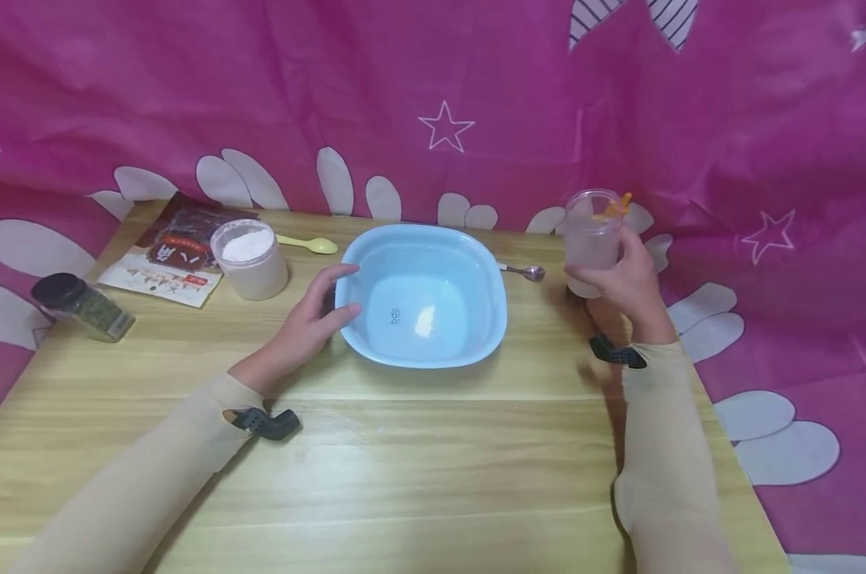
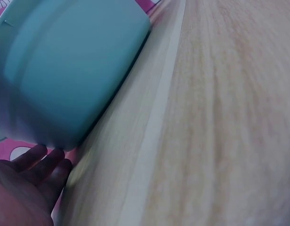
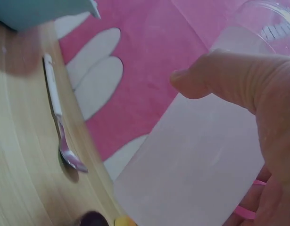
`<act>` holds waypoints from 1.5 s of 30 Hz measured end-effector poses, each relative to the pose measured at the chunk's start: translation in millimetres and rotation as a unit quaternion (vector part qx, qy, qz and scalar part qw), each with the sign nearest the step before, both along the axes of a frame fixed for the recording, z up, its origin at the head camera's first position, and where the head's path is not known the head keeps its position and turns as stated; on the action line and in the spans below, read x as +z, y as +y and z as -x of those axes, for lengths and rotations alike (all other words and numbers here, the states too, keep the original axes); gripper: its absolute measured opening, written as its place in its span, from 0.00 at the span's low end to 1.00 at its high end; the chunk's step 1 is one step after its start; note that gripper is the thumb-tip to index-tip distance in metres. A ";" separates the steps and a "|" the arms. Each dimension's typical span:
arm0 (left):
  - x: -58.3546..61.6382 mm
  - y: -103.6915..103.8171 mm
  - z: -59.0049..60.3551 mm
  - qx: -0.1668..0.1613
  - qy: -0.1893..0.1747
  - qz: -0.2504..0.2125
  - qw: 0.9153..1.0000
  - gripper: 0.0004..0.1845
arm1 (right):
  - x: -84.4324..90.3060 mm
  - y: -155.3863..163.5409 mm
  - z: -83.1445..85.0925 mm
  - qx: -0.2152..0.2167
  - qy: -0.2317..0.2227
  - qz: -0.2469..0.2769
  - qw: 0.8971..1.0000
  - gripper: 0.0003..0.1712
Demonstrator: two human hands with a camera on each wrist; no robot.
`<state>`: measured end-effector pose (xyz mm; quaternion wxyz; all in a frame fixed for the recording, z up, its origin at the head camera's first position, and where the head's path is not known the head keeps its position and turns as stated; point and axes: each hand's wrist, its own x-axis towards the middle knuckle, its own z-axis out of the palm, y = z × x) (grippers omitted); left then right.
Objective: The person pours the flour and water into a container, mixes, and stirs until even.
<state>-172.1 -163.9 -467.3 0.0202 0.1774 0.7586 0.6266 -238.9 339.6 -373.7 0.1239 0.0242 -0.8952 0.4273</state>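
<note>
Your right hand (image 1: 623,275) is wrapped around a clear plastic cup of cloudy liquid (image 1: 591,235), held up just off the wooden counter (image 1: 419,446) at its right edge. Your left hand (image 1: 311,323) lies with fingers spread and relaxed against the left rim of the light-blue plastic basin (image 1: 422,295), mid-counter. A metal spoon (image 1: 526,272) sits between basin and cup.

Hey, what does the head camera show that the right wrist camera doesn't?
Only the head view shows the left hand resting against the blue basin, the white powder jar, yellow spoon, packet and dark-lidded jar. Only the right wrist view shows the thumb pressed on the cup's wall up close. Both show the right hand gripping the clear cup and the metal spoon on the table.
</note>
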 end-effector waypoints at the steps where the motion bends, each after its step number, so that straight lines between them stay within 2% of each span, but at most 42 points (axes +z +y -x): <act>1: 0.0 0.1 -0.4 0.001 -0.001 0.001 1.000 0.34 | 0.3 2.7 0.6 -0.005 0.002 0.005 1.000 0.48; 4: -0.8 0.1 -0.6 0.001 -0.002 -0.001 1.000 0.34 | 0.3 9.9 2.1 -0.019 0.007 0.011 1.000 0.50; 9: -2.2 -0.5 -0.4 0.004 0.002 -0.001 1.000 0.34 | -2.2 20.2 4.6 -0.047 -0.012 0.029 0.998 0.53; 19: -3.2 2.2 2.9 -0.007 0.010 -0.032 0.999 0.33 | -17.5 48.8 9.1 -0.103 -0.039 0.058 0.992 0.54; 29: -1.6 2.1 0.9 -0.007 0.009 -0.027 1.000 0.33 | -34.7 67.8 15.4 -0.110 -0.044 0.093 0.989 0.55; 39: -3.3 1.7 1.2 -0.006 0.008 -0.019 1.000 0.33 | -43.3 79.7 14.1 -0.124 -0.051 0.083 0.987 0.58; 45: -3.0 1.2 1.1 -0.005 0.010 -0.013 1.000 0.33 | -45.5 82.2 14.7 -0.123 -0.074 0.086 0.986 0.57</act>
